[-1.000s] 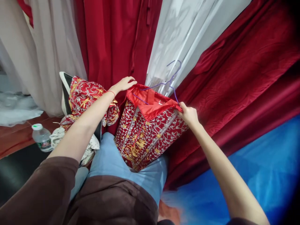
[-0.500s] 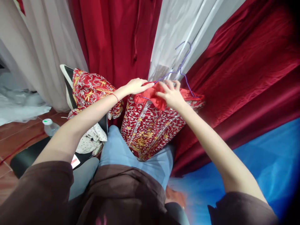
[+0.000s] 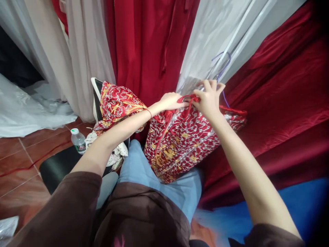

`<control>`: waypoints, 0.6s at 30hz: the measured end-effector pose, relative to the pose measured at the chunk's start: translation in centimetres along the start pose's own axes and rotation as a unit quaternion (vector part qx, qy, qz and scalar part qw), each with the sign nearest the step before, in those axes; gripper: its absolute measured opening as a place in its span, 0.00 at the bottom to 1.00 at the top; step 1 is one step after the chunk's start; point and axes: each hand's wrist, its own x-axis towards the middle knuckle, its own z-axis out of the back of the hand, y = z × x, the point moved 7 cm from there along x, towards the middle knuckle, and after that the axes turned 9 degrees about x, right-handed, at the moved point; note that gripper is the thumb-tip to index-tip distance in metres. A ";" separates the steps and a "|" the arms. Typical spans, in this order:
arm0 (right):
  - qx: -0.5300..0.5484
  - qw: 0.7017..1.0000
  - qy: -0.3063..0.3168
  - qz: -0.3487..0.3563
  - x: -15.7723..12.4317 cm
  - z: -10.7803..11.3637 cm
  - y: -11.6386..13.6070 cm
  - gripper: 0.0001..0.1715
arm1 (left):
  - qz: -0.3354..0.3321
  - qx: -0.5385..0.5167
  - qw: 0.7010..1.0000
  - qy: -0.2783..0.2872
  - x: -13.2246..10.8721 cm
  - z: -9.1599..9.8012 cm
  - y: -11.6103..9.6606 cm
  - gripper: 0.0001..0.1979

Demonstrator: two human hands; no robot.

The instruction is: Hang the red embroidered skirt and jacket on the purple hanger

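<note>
The left hand is closed, its fingers pinching the top edge of a red garment with gold and silver embroidery. The right hand is just beside it, fingers curled on the same edge, under the hook of a thin purple wire hanger. The garment hangs down onto the light blue jeans of the person. At left, a small plastic water bottle stands on the brown tiled floor.

Your embroidered garment is red with gold and silver patterning; its hanger purple; your jeans light blue.
</note>
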 end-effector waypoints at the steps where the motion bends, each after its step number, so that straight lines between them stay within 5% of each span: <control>1: 0.000 1.000 0.007 0.005 0.2 -0.3 0.1 0.09 | 0.013 0.005 1.000 -0.001 0.0 -0.3 0.0 0.29; 7: 0.070 0.996 -0.024 -0.046 -0.1 0.0 -0.8 0.23 | 0.019 0.005 0.999 0.029 0.3 -1.2 -0.1 0.22; 11: 0.183 0.965 -0.171 -0.082 -5.3 1.2 1.3 0.23 | 0.025 -0.012 0.999 0.044 0.3 -1.2 0.6 0.22; 13: 0.233 0.920 -0.286 -0.129 -9.1 0.6 3.2 0.18 | 0.027 -0.017 0.999 0.035 0.3 -1.2 0.9 0.23; 15: 0.307 0.846 -0.367 -0.236 -12.9 -2.1 4.5 0.13 | 0.034 -0.018 0.999 0.033 0.2 -1.5 1.0 0.23; 18: 0.445 0.769 -0.259 -0.379 -15.6 -9.6 6.9 0.12 | 0.045 -0.026 0.998 0.036 0.1 -1.9 0.8 0.21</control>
